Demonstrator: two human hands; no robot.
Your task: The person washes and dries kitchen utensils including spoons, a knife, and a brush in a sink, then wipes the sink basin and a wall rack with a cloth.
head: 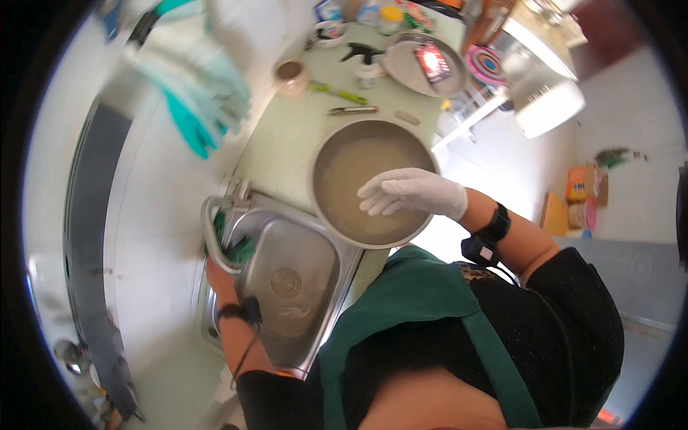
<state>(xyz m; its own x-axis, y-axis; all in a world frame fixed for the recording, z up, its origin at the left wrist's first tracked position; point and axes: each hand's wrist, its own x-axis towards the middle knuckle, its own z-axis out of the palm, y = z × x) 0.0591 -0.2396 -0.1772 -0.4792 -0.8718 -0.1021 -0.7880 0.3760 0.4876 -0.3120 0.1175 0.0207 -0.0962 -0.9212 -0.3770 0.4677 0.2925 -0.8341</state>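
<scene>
My right hand (pixel 414 191), in a white glove, hovers palm-in over a round metal basin (pixel 374 241) of cloudy brownish water. Its fingers are slightly curled and nothing is in them. My left hand (pixel 216 271) reaches in behind the curved faucet (pixel 210 228) at the far side of the stainless steel sink (pixel 301 258). The faucet hides most of that hand, so its grip does not show. Green material (pixel 240 251), perhaps a cloth or a glove, lies right by it in the sink. The basin stands on the counter, overlapping the sink's rim.
Behind the basin lie a green-handled tool (pixel 344 95), a metal peeler-like tool (pixel 353 110) and a spray bottle (pixel 366 70). A phone (pixel 432 62) rests in a metal tray (pixel 400 59). Rubber gloves (pixel 199 75) hang at upper left; a lamp (pixel 543 97) stands right.
</scene>
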